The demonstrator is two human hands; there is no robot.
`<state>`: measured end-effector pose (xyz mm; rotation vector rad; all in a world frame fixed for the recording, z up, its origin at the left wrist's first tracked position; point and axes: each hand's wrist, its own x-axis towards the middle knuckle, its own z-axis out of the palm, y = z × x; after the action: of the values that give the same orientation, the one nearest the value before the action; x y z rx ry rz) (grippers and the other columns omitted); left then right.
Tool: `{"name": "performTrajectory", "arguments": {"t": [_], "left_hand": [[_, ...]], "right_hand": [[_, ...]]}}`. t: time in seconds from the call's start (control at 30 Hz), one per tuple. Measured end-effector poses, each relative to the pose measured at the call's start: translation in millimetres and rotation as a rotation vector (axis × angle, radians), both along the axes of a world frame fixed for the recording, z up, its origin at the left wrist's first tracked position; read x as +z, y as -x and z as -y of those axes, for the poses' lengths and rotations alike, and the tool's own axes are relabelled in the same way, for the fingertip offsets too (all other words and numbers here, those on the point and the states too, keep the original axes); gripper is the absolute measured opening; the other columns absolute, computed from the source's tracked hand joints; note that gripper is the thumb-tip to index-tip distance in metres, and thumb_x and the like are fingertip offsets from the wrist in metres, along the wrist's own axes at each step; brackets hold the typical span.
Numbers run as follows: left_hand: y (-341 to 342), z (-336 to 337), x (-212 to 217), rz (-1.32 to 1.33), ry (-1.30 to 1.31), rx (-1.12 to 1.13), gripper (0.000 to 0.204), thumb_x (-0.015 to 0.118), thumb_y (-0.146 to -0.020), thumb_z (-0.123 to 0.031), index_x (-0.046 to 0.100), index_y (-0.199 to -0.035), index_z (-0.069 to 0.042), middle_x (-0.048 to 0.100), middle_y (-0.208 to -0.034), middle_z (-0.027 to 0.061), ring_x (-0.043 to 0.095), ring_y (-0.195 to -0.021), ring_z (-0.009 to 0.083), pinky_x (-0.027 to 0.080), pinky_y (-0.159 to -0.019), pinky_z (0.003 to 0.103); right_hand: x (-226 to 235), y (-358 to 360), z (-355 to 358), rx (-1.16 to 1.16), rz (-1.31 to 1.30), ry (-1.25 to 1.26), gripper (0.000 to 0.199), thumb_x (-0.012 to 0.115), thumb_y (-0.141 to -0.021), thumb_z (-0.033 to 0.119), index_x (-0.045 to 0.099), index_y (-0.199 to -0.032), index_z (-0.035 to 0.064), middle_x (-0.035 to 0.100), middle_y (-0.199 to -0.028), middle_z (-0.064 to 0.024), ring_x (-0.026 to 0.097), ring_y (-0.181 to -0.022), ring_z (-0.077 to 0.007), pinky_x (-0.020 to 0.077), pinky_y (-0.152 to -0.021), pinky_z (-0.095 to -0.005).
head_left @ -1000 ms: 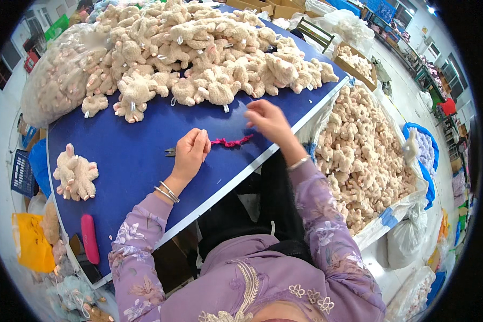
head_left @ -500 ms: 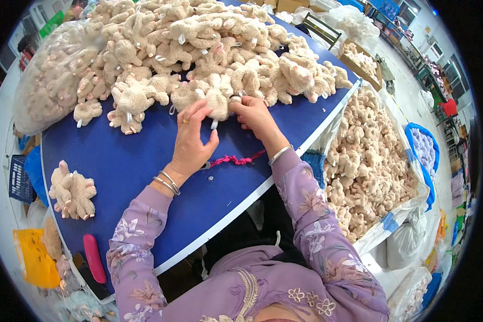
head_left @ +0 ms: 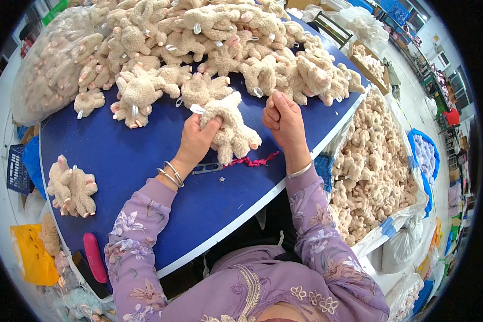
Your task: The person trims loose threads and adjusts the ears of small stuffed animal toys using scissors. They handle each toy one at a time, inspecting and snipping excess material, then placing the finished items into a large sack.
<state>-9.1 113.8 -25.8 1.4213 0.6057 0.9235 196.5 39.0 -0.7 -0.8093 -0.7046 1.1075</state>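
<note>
My left hand (head_left: pixel 196 140) grips one plush toy (head_left: pixel 231 129) over the counter (head_left: pixel 139 161); my right hand (head_left: pixel 284 118) is fisted beside it. Two toys (head_left: pixel 71 186) lie left, done perhaps; a heap (head_left: pixel 209 43) waits far.

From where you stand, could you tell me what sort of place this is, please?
Most likely a soft-toy workshop or factory floor. A heap of beige plush toys covers the blue table, big bags of plush toys stand beside it, and the left hand holds one plush toy.
</note>
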Motion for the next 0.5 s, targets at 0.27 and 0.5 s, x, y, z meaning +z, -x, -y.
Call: {"name": "performTrajectory", "arguments": {"t": [0.27, 0.5], "left_hand": [[-5, -10, -14, 0.180, 0.181, 0.043, 0.023, 0.056, -0.094, -0.019, 0.062, -0.104, 0.001, 0.064, -0.093, -0.0006, 0.056, -0.081, 0.0034, 0.046, -0.069, 0.021], [-8, -7, -9, 0.238, 0.218, 0.055, 0.024, 0.057, -0.095, -0.021, 0.063, -0.106, 0.000, 0.065, -0.093, 0.0000, 0.057, -0.080, 0.0041, 0.047, -0.070, 0.021]], "right_hand": [[-6, 15, 28, -0.049, 0.420, 0.130, 0.025, 0.053, -0.097, 0.022, 0.053, -0.079, 0.0043, 0.054, -0.068, -0.0001, 0.046, -0.057, -0.0063, 0.0364, -0.053, -0.0203], [-2, 45, 46, -0.261, 0.722, -0.012, 0.021, 0.071, -0.083, 0.011, 0.054, -0.091, 0.0038, 0.054, -0.074, 0.0021, 0.050, -0.065, -0.0037, 0.0424, -0.056, -0.0194]]}}
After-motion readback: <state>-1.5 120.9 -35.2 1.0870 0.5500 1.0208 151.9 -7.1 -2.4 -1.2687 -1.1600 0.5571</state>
